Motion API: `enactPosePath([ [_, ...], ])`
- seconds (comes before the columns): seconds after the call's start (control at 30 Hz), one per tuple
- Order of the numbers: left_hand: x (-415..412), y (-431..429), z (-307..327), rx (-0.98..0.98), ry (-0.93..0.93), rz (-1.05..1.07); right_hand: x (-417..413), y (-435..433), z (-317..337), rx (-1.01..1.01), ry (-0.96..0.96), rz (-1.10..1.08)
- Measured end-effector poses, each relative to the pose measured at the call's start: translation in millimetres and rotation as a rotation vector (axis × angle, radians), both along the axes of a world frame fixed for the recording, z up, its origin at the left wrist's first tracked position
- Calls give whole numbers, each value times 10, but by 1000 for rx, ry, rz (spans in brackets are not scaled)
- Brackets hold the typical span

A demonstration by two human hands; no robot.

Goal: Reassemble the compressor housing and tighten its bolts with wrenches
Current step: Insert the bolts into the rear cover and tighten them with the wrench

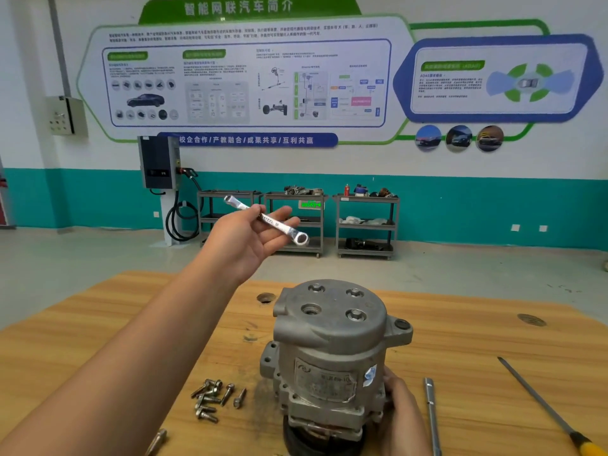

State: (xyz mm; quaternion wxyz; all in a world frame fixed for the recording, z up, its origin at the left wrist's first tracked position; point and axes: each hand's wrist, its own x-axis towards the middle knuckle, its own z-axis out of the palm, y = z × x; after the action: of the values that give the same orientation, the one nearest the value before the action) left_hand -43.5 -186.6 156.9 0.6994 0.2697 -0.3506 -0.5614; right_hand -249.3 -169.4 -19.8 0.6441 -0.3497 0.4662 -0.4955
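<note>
Holding a ring wrench [268, 222] high above the bench, the left hand [250, 240] lies palm up on an outstretched arm, thumb and curled fingers pinching the shank; tightening judged not yet begun. The compressor housing [332, 343] stands upright at the near middle of the wooden table [98, 324]; loose bolts [214, 398] lie to its near left. Next move calls for seating the ring on a top bolt head [355, 314]; the right hand [403, 413] rests against the housing's near-right base, grip not discernible.
</note>
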Motion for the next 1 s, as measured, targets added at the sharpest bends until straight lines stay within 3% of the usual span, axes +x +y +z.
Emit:
enactPosePath([
  [0.13, 270, 177, -309, -94, -69, 70, 93, 70, 179, 139, -132, -86],
  [0.3, 697, 468, -920, -36, -183, 111, 146, 217, -100, -177, -205, -175],
  [0.4, 947, 642, -1267, 150, -447, 211, 166, 186, -234, -247, -224, -189],
  [0.53, 1287, 869, -1570, 429, -936, 191, 179, 180, -244, -267, -233, -187],
  [0.63, 1344, 956, -1720, 532, -1274, 256, 182, 205, -242, -270, -231, -186],
  [1.0, 1180, 914, -1840, 582, -1642, 346, 153, 194, -275, -320, -199, -165],
])
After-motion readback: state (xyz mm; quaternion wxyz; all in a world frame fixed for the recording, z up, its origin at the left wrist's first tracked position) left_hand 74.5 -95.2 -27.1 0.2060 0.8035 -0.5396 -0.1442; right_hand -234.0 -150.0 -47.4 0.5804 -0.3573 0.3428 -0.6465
